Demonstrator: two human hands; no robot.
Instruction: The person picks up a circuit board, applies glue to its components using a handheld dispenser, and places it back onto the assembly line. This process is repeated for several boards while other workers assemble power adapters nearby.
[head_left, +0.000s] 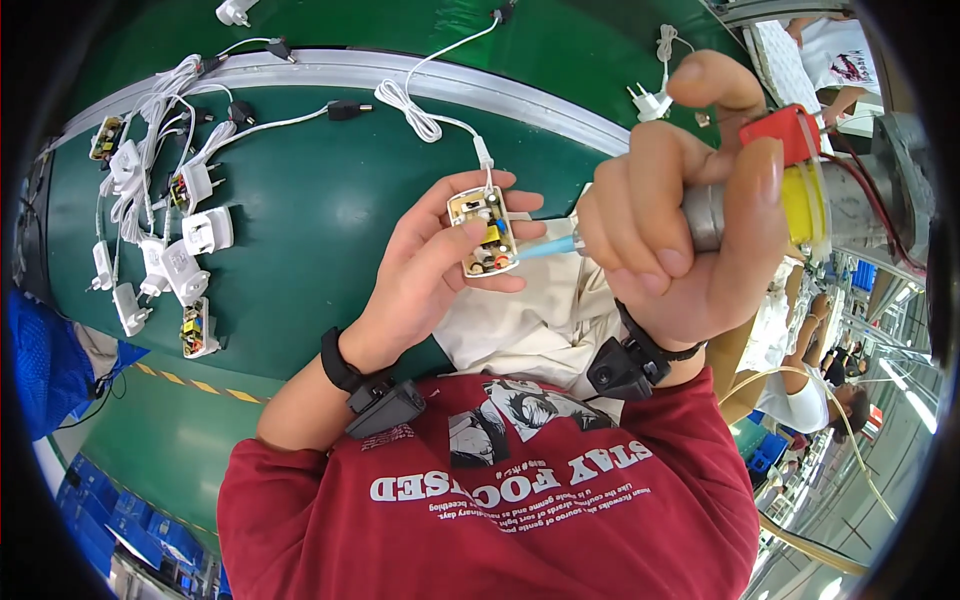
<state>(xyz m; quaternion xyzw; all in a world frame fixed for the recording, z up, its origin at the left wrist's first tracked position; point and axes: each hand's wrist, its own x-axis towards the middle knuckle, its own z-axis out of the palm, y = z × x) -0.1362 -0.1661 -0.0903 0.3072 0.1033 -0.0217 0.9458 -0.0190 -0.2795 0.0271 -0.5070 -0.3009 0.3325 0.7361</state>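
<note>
My left hand is closed round an opened white power adapter, with its circuit board and small components facing up. The left thumb presses over the board's edge. From the adapter's far end runs a white cable, bundled on the bench. My right hand grips a grey cylindrical dispensing tool with a yellow band and a red switch; thumb and index finger are at the switch. The tool's light blue tapered nozzle reaches the adapter's near right corner; whether it touches is too small to tell.
A heap of white adapters with tangled cables and black plugs lies on the green bench at left, some opened. A metal rail crosses the far side. Another adapter sits beyond it. Other people work at right.
</note>
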